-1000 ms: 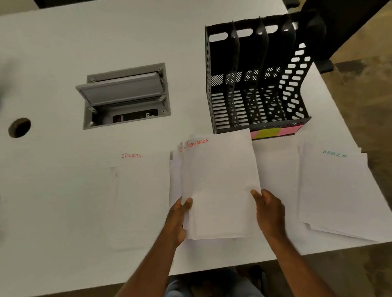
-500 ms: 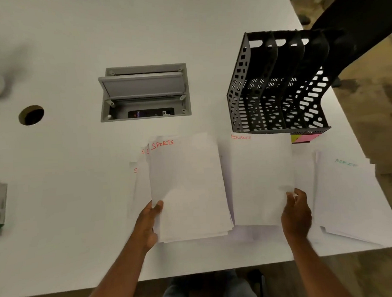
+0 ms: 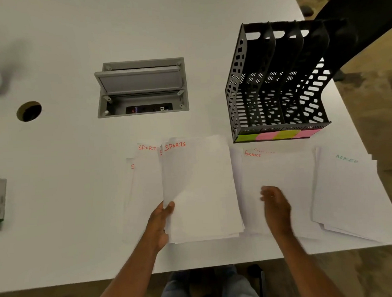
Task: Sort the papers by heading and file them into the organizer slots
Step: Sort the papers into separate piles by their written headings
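**Paper sorting, hands at the near edge of the surface**

Sheets headed SPORTS lay flat on the white surface. Left hand: forearm reaching in from below, thumb on top of the held stack of papers, top sheet headed SPORTS, gripped at its lower left edge. FINANCE pile lay flat beside it. Right hand: blurred, over that pile's lower part, fingers loosely bent, holding nothing. ADMIN pile lay farthest right. Black organizer stood behind, slots holding no papers.
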